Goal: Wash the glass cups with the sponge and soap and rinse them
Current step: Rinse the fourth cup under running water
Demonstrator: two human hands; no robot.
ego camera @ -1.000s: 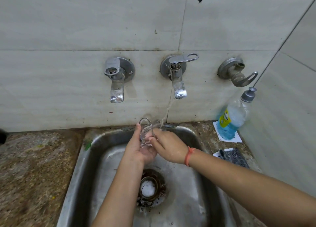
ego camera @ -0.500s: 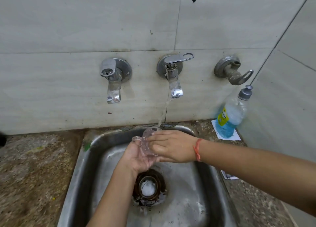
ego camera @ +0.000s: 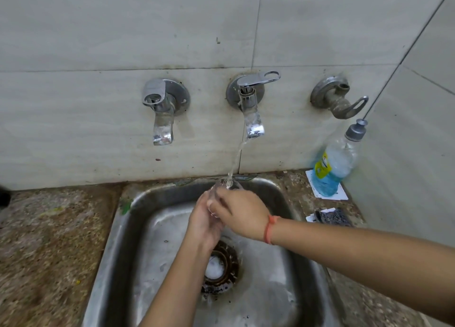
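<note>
A clear glass cup (ego camera: 227, 185) is held over the back of the steel sink (ego camera: 118, 228), under a thin stream of water from the middle tap (ego camera: 251, 114). My left hand (ego camera: 204, 223) cups it from below and the left. My right hand (ego camera: 241, 213) lies over its front, fingers wrapped across the glass. Most of the cup is hidden by both hands; only its upper rim shows. A bottle of blue soap (ego camera: 332, 164) leans in the right corner. A dark sponge (ego camera: 332, 217) lies on the counter right of the sink.
A left tap (ego camera: 161, 110) and a dull right tap (ego camera: 342, 102) are fixed to the tiled wall. The drain (ego camera: 219, 267) holds foam. Speckled stone counter (ego camera: 49, 240) runs along the left. A side wall closes in on the right.
Both hands have turned the cup under the stream; its handle, seen on the left earlier, is now hidden. My right hand has slid over the cup's front.
</note>
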